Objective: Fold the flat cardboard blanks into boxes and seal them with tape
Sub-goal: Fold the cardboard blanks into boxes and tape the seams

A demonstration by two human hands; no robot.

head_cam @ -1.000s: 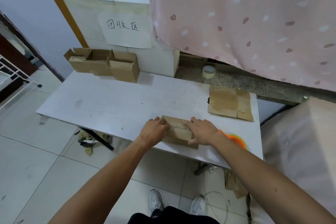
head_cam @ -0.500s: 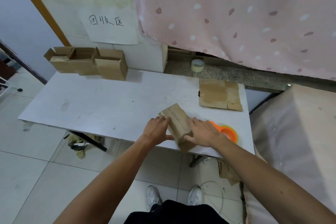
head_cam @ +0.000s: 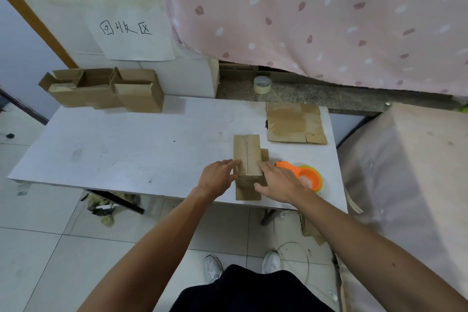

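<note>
Our left hand (head_cam: 217, 177) and right hand (head_cam: 281, 182) press the sides of a cardboard box (head_cam: 247, 154) on a white table (head_cam: 126, 149); orange tape dispenser (head_cam: 305, 176) at its three o'clock.

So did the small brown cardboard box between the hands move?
Yes. The small brown cardboard box has turned: earlier it lay along the near edge of the white table, now it points away from that edge.

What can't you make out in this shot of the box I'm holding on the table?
Seam on the box, head view: too small and blurred to tell whether tape covers it.
Sides of the box, head view: covered by the left hand and right hand.
The orange tape dispenser, head view: partly hidden behind the right hand.
The flat blanks, head view: seen from above, so their count is unclear.
</note>
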